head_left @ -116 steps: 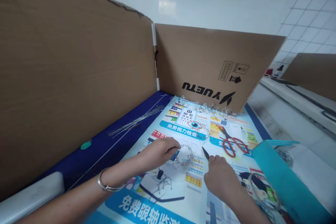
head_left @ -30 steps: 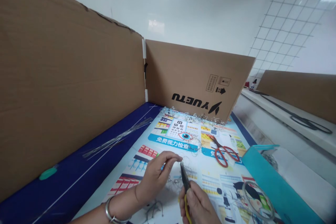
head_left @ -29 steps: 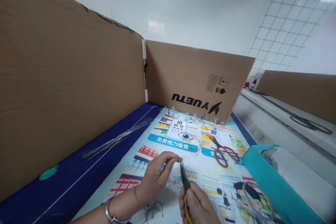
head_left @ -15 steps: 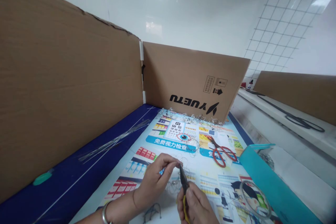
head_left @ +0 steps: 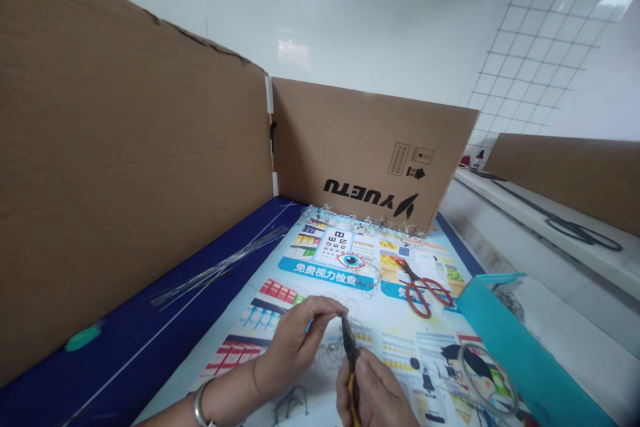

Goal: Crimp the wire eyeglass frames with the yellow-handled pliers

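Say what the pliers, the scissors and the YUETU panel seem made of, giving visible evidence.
Pliers: dark metal, probably steel, judging by the faint sheen; the yellow grip may be plastic or rubber.
Scissors: dark blades, apparently metal; smooth red handles, perhaps plastic-coated.
Panel: matte cardboard, shown by its dull brown surface and carton-style printing.

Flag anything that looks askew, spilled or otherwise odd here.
The lettering on the back cardboard panel is upside down, as if the panel was turned over. Along its foot, small wire bits lie strewn in a messy strip.
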The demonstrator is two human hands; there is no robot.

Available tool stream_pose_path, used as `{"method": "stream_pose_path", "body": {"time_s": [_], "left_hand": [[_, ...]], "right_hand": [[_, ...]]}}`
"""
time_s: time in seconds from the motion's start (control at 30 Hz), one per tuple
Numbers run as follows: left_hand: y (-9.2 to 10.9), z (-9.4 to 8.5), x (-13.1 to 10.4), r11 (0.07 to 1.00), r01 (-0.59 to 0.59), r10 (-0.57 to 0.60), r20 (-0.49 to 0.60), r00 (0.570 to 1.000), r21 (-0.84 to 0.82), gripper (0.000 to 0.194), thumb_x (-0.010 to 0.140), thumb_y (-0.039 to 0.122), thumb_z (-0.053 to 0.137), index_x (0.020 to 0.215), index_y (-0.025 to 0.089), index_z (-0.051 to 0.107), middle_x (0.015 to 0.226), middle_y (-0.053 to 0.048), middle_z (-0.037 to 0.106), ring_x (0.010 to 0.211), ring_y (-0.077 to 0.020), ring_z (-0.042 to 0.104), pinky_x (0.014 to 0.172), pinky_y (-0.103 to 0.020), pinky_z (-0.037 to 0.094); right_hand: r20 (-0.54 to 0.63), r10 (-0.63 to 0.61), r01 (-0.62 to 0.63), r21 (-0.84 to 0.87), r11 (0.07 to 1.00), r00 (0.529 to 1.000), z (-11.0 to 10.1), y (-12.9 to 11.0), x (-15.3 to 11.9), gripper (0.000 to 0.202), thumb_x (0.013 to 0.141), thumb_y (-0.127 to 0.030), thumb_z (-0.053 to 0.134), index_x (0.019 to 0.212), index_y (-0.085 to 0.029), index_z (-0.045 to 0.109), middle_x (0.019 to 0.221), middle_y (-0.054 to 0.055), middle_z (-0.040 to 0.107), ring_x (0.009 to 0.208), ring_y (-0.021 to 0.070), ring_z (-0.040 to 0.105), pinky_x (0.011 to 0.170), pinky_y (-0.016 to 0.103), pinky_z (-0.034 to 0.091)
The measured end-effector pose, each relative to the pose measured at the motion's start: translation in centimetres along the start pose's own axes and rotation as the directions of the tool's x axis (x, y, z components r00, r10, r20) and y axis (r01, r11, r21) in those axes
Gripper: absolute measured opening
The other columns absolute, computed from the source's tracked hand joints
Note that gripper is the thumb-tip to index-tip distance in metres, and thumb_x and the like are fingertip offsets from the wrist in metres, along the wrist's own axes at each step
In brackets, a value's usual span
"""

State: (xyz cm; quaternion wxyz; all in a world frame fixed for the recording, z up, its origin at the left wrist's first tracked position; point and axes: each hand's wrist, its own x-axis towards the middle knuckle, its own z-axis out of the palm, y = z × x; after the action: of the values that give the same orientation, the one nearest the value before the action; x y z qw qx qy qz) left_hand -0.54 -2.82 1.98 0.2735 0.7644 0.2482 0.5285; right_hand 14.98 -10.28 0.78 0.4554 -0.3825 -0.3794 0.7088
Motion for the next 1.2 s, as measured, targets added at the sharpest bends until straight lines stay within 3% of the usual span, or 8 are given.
{"method": "stream_pose_path", "body": {"time_s": [0.17, 0.37, 0.5, 0.77, 1.2], "left_hand": [[0.0, 0.03, 0.11, 1.0, -0.026, 0.026, 0.008, 1.0, 0.005, 0.02, 0.088, 0.008, 0.04, 0.099, 0.02, 0.052, 0.094, -0.004, 0.063, 0.091, -0.0152, 0.059, 0.079, -0.029, 0.049], [-0.09, 0.25, -0.16, 0.997, 0.076, -0.076, -0.009, 0.997, -0.003, 0.015, 0.088, 0.012, 0.041, 0.095, 0.019, 0.053, 0.092, -0.005, 0.063, 0.089, -0.0159, 0.06, 0.078, -0.03, 0.05], [-0.22, 0.32, -0.29, 0.997, 0.078, -0.078, -0.023, 0.997, 0.011, 0.015, 0.088, 0.012, 0.042, 0.096, 0.019, 0.052, 0.092, -0.004, 0.063, 0.089, -0.0158, 0.06, 0.078, -0.029, 0.05], [-0.19, 0.38, -0.02, 0.996, 0.09, -0.091, -0.03, 0.995, -0.022, 0.014, 0.089, 0.013, 0.041, 0.096, 0.019, 0.051, 0.093, -0.004, 0.063, 0.09, -0.0156, 0.059, 0.079, -0.03, 0.049], [-0.37, 0.35, -0.27, 0.997, 0.084, -0.084, -0.012, 0.996, 0.0, 0.015, 0.088, 0.013, 0.042, 0.097, 0.019, 0.053, 0.093, -0.005, 0.063, 0.09, -0.0163, 0.059, 0.079, -0.03, 0.049]], "right_hand": [[-0.024, 0.043, -0.042, 0.009, 0.999, 0.999, 0.27, -0.25, -0.22, 0.044, 0.076, -0.06, 0.052, 0.075, -0.016, 0.049, 0.059, -0.002, 0.05, 0.047, 0.0053, 0.041, 0.044, 0.018, 0.024], [-0.003, 0.024, -0.024, 0.032, 0.999, 1.0, 0.3, -0.19, -0.1, 0.046, 0.073, -0.062, 0.053, 0.075, -0.017, 0.048, 0.06, -0.002, 0.051, 0.047, 0.006, 0.042, 0.045, 0.019, 0.026], [0.024, -0.004, 0.003, 0.03, 1.0, 1.0, 0.31, -0.14, -0.04, 0.047, 0.072, -0.063, 0.053, 0.075, -0.017, 0.048, 0.061, 0.001, 0.053, 0.049, 0.0078, 0.043, 0.046, 0.02, 0.027], [-0.057, 0.056, -0.049, 0.11, 0.993, 0.997, 0.82, -0.5, -0.59, 0.04, 0.073, -0.055, 0.059, 0.075, -0.017, 0.05, 0.065, 0.0, 0.053, 0.049, 0.0063, 0.043, 0.047, 0.019, 0.025], [-0.114, 0.139, -0.126, 0.112, 0.986, 0.984, 0.65, -0.3, -0.33, 0.046, 0.065, -0.061, 0.063, 0.075, -0.018, 0.05, 0.059, -0.002, 0.05, 0.048, 0.0057, 0.039, 0.047, 0.018, 0.021]]}}
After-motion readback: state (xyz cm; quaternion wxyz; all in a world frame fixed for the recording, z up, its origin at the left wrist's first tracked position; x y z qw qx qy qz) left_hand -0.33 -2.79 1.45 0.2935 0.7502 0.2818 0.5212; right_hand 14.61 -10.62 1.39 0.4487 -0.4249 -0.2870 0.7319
